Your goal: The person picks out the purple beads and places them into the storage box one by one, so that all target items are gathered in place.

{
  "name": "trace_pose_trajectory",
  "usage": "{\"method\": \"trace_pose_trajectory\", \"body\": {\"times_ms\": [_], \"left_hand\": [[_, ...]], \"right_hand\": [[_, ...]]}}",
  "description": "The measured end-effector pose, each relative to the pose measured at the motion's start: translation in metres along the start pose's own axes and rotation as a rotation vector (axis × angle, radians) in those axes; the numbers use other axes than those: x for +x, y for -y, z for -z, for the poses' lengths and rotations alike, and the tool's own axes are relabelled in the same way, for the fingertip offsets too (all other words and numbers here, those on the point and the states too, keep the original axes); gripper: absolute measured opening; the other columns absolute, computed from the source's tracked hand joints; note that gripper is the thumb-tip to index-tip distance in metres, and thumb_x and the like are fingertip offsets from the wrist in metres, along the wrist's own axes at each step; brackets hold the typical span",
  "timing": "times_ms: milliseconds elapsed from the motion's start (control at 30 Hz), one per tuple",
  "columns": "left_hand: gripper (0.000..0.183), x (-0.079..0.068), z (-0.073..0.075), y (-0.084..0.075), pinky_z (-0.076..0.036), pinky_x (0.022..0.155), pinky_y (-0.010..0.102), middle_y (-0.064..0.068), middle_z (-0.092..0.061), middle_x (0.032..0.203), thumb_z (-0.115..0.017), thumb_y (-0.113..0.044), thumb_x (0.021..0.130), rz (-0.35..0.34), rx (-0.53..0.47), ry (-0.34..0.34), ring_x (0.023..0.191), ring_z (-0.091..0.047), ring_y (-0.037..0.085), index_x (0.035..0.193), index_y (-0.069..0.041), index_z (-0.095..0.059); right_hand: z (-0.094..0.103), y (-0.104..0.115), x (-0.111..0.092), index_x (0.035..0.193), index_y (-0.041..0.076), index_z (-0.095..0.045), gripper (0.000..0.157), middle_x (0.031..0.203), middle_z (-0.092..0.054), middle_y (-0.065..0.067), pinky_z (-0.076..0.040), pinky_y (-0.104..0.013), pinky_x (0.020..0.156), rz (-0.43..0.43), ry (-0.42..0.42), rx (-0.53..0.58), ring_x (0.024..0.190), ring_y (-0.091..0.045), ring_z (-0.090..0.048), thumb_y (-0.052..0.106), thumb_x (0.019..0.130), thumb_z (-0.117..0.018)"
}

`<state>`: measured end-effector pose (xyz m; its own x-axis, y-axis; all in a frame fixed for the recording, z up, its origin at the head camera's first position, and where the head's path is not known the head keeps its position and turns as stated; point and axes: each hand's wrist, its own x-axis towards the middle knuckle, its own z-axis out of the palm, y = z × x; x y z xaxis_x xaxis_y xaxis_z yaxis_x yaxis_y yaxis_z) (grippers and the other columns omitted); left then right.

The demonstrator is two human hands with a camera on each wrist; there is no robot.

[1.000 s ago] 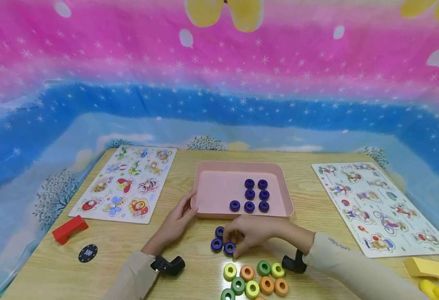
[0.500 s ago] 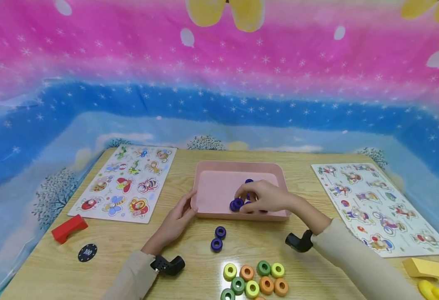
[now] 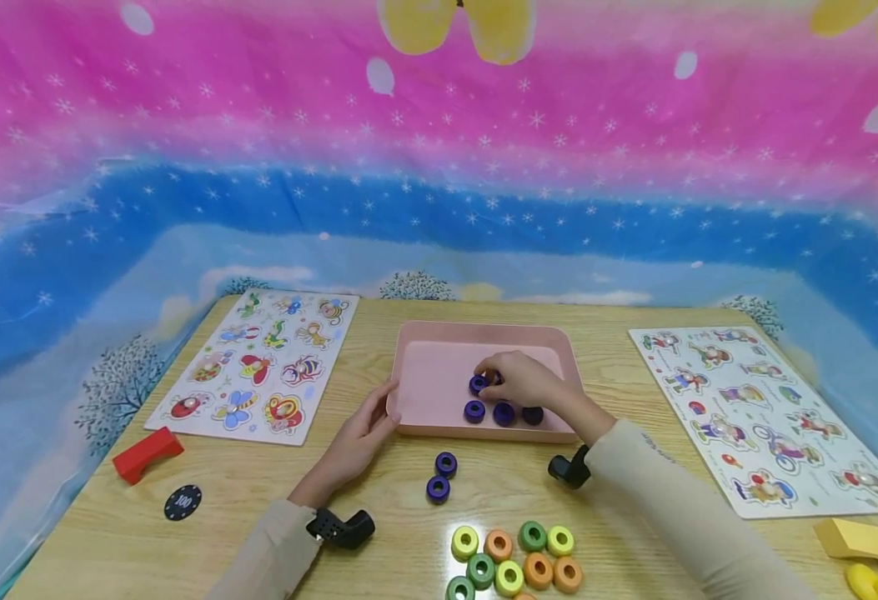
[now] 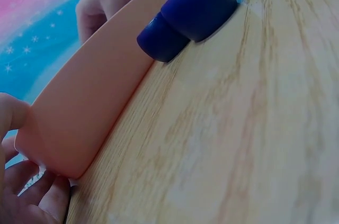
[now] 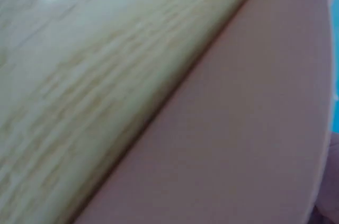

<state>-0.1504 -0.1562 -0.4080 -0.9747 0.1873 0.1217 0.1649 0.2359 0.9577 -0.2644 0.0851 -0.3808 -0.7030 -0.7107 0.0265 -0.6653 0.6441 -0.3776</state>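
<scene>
A pink tray (image 3: 439,431) lies on the table with several dark purple rings in it, such as the front-row ring (image 3: 474,411). My left hand (image 3: 367,429) grips the tray's near left corner, thumb at the rim and fingers curled round the outside, as the left wrist view shows. My right hand (image 3: 523,383) reaches over the front wall and pinches a purple ring (image 3: 478,385) low inside the tray, behind the front row. That hand covers some rings. Two more purple rings (image 3: 439,489) touch each other on the table before the tray.
Yellow, orange and green rings (image 3: 509,577) cluster at the near edge of view. Picture puzzle boards lie left (image 3: 258,367) and right (image 3: 754,417). A red block (image 3: 148,455), a black 100 chip (image 3: 183,502) and a yellow block (image 3: 862,541) lie toward the sides.
My right hand has taken one purple ring from the group of three on the table, carried it forward into the tray and moved it behind the front row. My left hand stays on the corner.
</scene>
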Motion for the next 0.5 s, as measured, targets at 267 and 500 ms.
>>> {"method": "trace_pose_trajectory", "body": {"times_ms": [267, 500], "left_hand": [[0.045, 0.0, 0.0, -0.001, -0.022, 0.097, 0.023, 0.009, -0.019, 0.137, -0.042, -0.01, 0.089, 0.006, 0.016, -0.002, 0.121, -0.021, 0.015, 0.131, -0.003, -0.026], [0.045, 0.0, 0.0, -0.001, -0.022, 0.096, 0.023, 0.009, -0.019, 0.137, -0.042, -0.01, 0.089, 0.006, 0.023, -0.006, 0.121, -0.021, 0.015, 0.131, -0.004, -0.027]], "right_hand": [[0.007, 0.004, -0.005, 0.109, 0.004, -0.056, 0.036, 0.084, -0.057, 0.002, -0.042, -0.024, 0.057, -0.005, -0.01, 0.011, 0.063, -0.007, -0.049, 0.023, 0.078, -0.06], [0.016, 0.018, -0.02, 0.104, 0.009, -0.058, 0.029, 0.084, -0.057, 0.004, -0.042, -0.02, 0.05, 0.184, -0.037, 0.131, 0.058, -0.006, -0.048, 0.023, 0.079, -0.059]]}}
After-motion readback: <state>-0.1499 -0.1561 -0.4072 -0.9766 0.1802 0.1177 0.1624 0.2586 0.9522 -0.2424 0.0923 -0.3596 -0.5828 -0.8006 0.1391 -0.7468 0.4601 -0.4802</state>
